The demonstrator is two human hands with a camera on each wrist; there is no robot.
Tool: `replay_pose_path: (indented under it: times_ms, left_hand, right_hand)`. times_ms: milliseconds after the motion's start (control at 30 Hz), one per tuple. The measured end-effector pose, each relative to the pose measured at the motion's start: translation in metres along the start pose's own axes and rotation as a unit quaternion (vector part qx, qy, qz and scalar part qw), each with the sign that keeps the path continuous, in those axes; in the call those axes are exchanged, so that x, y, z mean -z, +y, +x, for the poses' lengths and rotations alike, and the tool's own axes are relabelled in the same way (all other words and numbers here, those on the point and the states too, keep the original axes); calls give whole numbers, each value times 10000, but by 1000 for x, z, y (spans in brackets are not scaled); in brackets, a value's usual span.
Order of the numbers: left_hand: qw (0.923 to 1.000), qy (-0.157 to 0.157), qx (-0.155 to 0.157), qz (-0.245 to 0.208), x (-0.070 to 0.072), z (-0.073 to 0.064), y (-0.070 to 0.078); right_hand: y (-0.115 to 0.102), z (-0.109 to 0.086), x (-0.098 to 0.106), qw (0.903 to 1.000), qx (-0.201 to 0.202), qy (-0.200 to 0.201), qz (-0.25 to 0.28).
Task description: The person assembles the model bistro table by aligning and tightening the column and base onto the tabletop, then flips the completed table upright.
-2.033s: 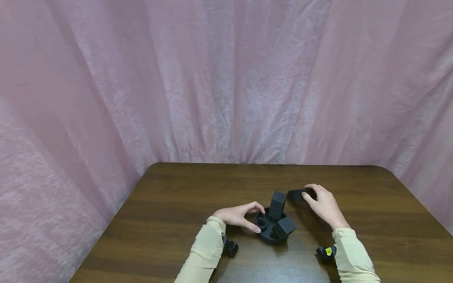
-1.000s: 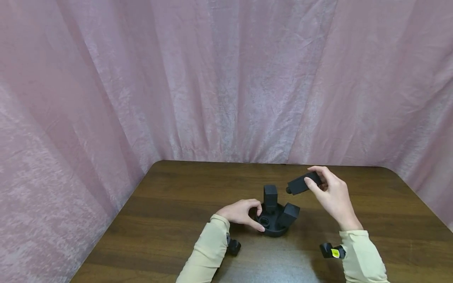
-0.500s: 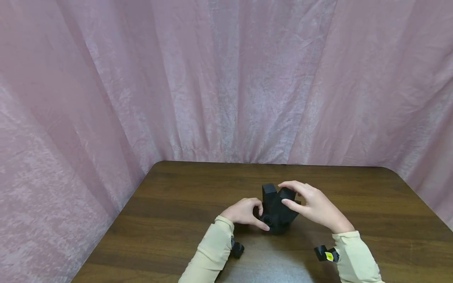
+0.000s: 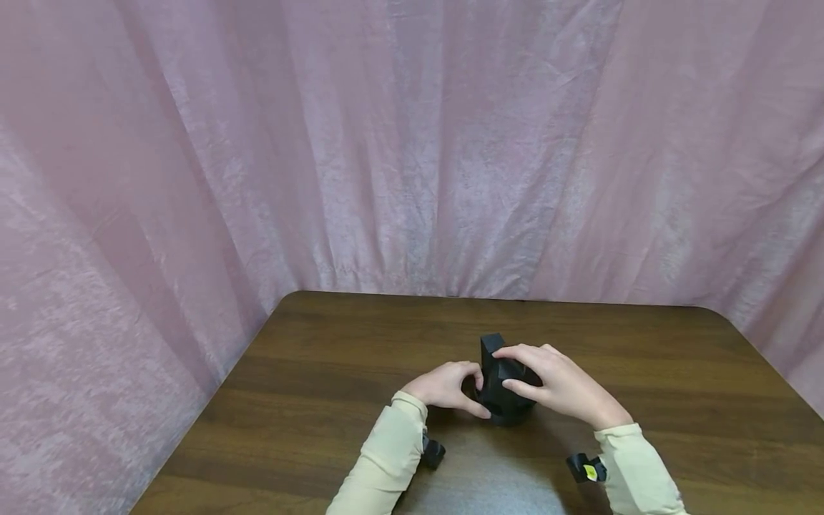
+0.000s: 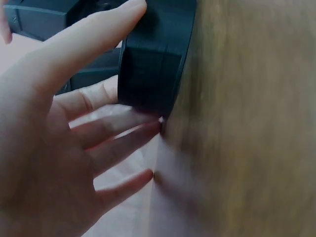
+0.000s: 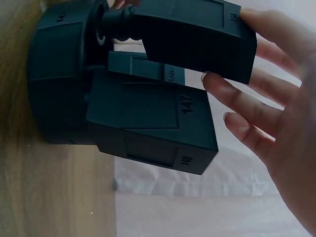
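A round black base (image 6: 57, 74) with sockets stands on the table. My left hand (image 4: 447, 386) grips its side, with the thumb on the rim (image 5: 158, 19) and fingers around the far side. My right hand (image 4: 560, 379) pinches the outer end of a black rectangular block (image 6: 197, 37). That block's narrow, knobbed end points into a socket and reaches its mouth in the right wrist view. Two more such blocks stick out of the base: one embossed 147 (image 6: 153, 111), and another (image 6: 170, 74) partly hidden behind it.
The base rests on a brown wooden table (image 4: 360, 343) with rounded far corners. Behind it hangs a pink velvet curtain (image 4: 412, 143). Small black cameras sit at the left wrist (image 4: 433, 453) and the right wrist (image 4: 587, 468).
My right hand has lifted the loose block off the table and brought it left and down to the base, turning its knobbed end toward a socket. My left hand stays at the base.
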State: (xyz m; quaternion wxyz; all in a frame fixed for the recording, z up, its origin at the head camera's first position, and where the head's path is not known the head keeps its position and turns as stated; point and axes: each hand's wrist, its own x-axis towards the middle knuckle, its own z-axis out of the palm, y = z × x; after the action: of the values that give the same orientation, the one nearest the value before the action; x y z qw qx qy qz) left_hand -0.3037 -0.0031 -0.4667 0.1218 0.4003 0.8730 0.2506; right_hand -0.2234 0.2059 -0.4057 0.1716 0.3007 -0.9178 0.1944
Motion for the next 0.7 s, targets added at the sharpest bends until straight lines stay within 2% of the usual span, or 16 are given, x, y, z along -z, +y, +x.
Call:
replay_pose_path:
  times_ms: [133,267,500,700]
  left_hand:
    - [9996,-135,-142,-200,3,-1,-5]
    - [9994,-118,-264,-193,4,-1,-9]
    - [9994,-134,-224,-244,2,0,-11]
    - [9994,-146,-142,-286,1,0,-13]
  right_hand:
    - [0,0,-3,9999,-31,-92,-45]
    - [-1,1,-3,9998,-78,-157,-21]
    - [-1,0,-6,9991,20,-403,102]
    - [0,-1,-4,9949,-485,-839,272]
